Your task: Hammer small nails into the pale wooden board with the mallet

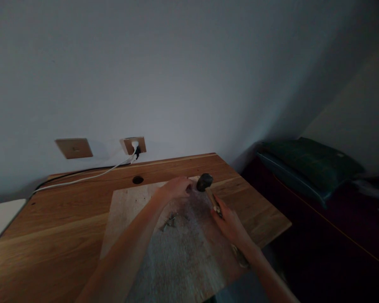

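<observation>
My right hand [229,221] is wrapped around the wooden handle of a hammer [204,182], whose dark head is raised near the far edge of a pale wooden board [183,256]. Just left of the hammer head, my left hand [178,187] is closed low over the board, fingers bent together. Whatever those fingers pinch is too small and dim to make out. Between my forearms a small heap of nails [169,221] lies on the board.
Beneath the board is a wooden table [69,235] against a wall. It has a round cable hole [138,179]. A white cable [82,180] runs along the back to a wall socket [134,145]. At right, a dark green cushion-like item [312,164] rests on a dark red surface.
</observation>
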A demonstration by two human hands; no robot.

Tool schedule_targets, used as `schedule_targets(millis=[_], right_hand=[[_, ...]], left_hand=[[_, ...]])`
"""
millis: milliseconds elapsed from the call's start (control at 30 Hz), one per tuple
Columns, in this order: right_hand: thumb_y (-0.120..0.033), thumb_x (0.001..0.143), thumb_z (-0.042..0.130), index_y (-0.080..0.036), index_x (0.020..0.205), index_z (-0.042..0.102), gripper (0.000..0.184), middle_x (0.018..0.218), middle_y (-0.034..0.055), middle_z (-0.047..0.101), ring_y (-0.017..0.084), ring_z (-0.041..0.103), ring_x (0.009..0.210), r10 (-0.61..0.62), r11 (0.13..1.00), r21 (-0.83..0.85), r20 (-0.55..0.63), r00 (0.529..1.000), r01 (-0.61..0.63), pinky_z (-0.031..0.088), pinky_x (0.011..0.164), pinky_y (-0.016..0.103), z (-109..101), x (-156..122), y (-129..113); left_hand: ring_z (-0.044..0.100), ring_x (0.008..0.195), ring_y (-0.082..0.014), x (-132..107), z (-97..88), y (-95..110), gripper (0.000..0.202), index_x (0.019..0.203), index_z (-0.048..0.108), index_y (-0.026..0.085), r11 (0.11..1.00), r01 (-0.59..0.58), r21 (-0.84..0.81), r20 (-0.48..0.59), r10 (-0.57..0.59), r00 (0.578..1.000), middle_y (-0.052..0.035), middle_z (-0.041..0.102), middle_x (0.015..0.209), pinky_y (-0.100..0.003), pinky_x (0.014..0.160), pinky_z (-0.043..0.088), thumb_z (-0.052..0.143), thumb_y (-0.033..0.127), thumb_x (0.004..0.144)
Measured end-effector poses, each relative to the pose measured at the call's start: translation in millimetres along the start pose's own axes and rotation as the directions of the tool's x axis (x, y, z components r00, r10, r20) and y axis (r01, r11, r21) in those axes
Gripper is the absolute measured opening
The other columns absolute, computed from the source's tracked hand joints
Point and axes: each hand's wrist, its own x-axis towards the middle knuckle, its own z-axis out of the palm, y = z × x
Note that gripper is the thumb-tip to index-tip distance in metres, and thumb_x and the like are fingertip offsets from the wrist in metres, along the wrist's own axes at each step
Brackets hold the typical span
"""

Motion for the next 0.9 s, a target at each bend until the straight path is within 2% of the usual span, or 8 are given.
schedule_targets(millis=[100,233,400,467,567,667,767,900], right_hand=[[-0.027,0.093,0.048,-0.016,0.143,0.050,0.052,0.123,0.0149,0.072,0.029,0.068,0.115,0.017,1.000,-0.023,-0.009,1.000,-0.017,0.052,0.096,0.040,0,0,0],[-0.026,0.093,0.047,-0.013,0.144,0.048,0.053,0.117,0.0165,0.073,0.030,0.069,0.113,0.019,0.999,-0.037,0.019,1.000,-0.018,0.052,0.096,0.042,-2,1,-4],[-0.023,0.091,0.047,-0.015,0.144,0.048,0.054,0.115,0.0142,0.074,0.029,0.070,0.111,0.032,0.999,-0.041,0.034,0.999,-0.030,0.052,0.094,0.040,-5,1,-9],[-0.024,0.092,0.047,-0.014,0.144,0.048,0.053,0.112,0.0148,0.075,0.030,0.070,0.111,0.041,0.998,-0.048,0.038,0.998,-0.039,0.052,0.094,0.040,-5,1,-9],[-0.025,0.092,0.047,-0.013,0.143,0.049,0.052,0.115,0.0161,0.074,0.031,0.069,0.113,0.053,0.997,-0.054,0.031,0.998,-0.051,0.052,0.095,0.041,-4,1,-8],[-0.025,0.092,0.047,-0.011,0.143,0.049,0.053,0.124,0.0182,0.071,0.031,0.068,0.115,0.045,0.998,-0.052,0.037,0.998,-0.044,0.051,0.097,0.042,-4,1,-7],[-0.025,0.092,0.047,-0.011,0.143,0.050,0.053,0.120,0.0183,0.072,0.031,0.069,0.113,0.042,0.998,-0.055,0.031,0.999,-0.040,0.051,0.096,0.042,-3,1,-6],[-0.025,0.091,0.049,-0.016,0.142,0.052,0.051,0.117,0.0152,0.074,0.030,0.069,0.113,0.024,0.999,-0.043,-0.002,1.000,-0.024,0.052,0.095,0.041,-2,1,-5]], left_hand=[[0.069,0.085,-0.0225,5,9.7,1,0.016,0.091,0.074,0.021,1.000,0.008,-0.021,-0.029,-0.009,1.000,-0.0066,0.073,0.094,-0.027,0.071,0.050,0.068,0.021,0.077],[0.068,0.080,-0.0212,9,12.1,-9,0.012,0.086,0.073,0.018,0.991,0.010,-0.131,-0.095,-0.023,0.995,-0.0061,0.074,0.087,-0.027,0.070,0.050,0.069,0.020,0.075],[0.069,0.081,-0.0166,9,13.1,-27,0.033,0.109,0.071,0.017,0.885,-0.023,-0.464,-0.256,-0.109,0.961,-0.0039,0.076,0.094,-0.025,0.077,0.052,0.063,0.014,0.077],[0.070,0.084,-0.0164,8,18.1,-30,0.030,0.108,0.072,0.017,0.841,-0.048,-0.539,-0.265,-0.115,0.957,-0.0037,0.077,0.096,-0.025,0.079,0.052,0.062,0.016,0.080],[0.070,0.085,-0.0176,8,28.0,-28,0.017,0.095,0.074,0.018,0.822,-0.051,-0.567,-0.253,-0.114,0.961,-0.0027,0.077,0.092,-0.026,0.080,0.053,0.066,0.022,0.080],[0.070,0.083,-0.0180,8,34.5,-25,0.014,0.090,0.074,0.019,0.840,-0.022,-0.541,-0.263,-0.145,0.954,-0.0013,0.077,0.088,-0.026,0.080,0.053,0.070,0.024,0.078],[0.071,0.083,-0.0183,8,36.0,-24,0.014,0.090,0.075,0.019,0.862,-0.015,-0.506,-0.266,-0.139,0.954,-0.0011,0.077,0.089,-0.026,0.080,0.052,0.070,0.024,0.079],[0.071,0.086,-0.0185,6,35.4,-25,0.018,0.095,0.077,0.019,0.865,-0.041,-0.499,-0.261,-0.105,0.960,-0.0016,0.078,0.094,-0.025,0.082,0.052,0.068,0.023,0.080]])
